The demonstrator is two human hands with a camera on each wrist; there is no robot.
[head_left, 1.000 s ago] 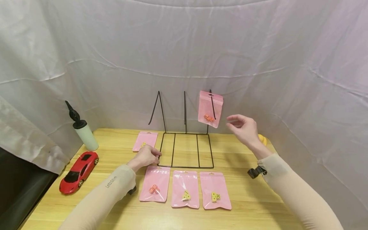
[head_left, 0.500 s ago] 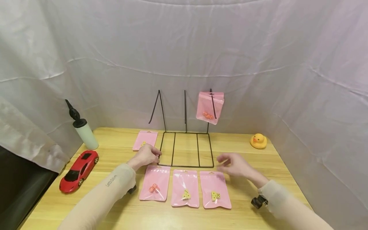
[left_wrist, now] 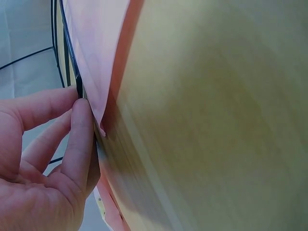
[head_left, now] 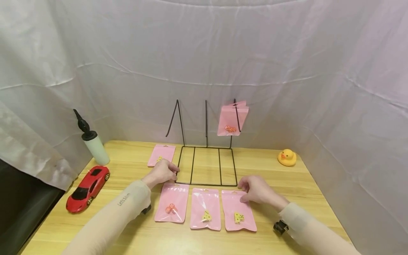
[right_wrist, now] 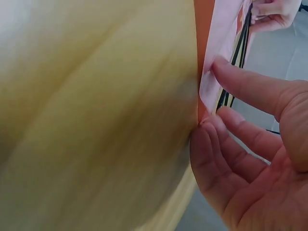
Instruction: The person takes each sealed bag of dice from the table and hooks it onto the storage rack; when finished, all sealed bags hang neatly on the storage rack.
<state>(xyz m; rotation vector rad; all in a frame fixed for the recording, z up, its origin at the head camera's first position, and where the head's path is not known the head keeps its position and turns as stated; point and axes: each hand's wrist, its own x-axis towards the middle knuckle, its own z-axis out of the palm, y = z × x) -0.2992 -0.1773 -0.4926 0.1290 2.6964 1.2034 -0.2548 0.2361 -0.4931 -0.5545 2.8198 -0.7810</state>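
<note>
My left hand (head_left: 161,172) pinches the left front corner of a black wire display rack (head_left: 220,167) between thumb and fingers. My right hand (head_left: 259,190) is at the upper right corner of a pink zip bag (head_left: 232,203) with yellow dice, lying flat before the rack. In the right wrist view, the thumb touches that bag (right_wrist: 209,89) while the fingertips are at its edge, a gap between them. Pink bags hang on the rack's right hook, the front bag (head_left: 227,116) showing orange dice; the bag behind is mostly hidden. The middle and left hooks hold nothing.
Left of the right-hand bag lie a bag (head_left: 204,202) with yellow dice and a bag (head_left: 175,196) with orange dice. Another bag (head_left: 162,151) lies behind my left hand. A red toy car (head_left: 88,189) and hand pump (head_left: 95,150) stand left; a yellow rubber duck (head_left: 287,158) sits right.
My right hand has come down from beside the hanging bags to the right-hand bag on the table. The hanging front bag has swung straighter. My left hand stays on the rack's corner.
</note>
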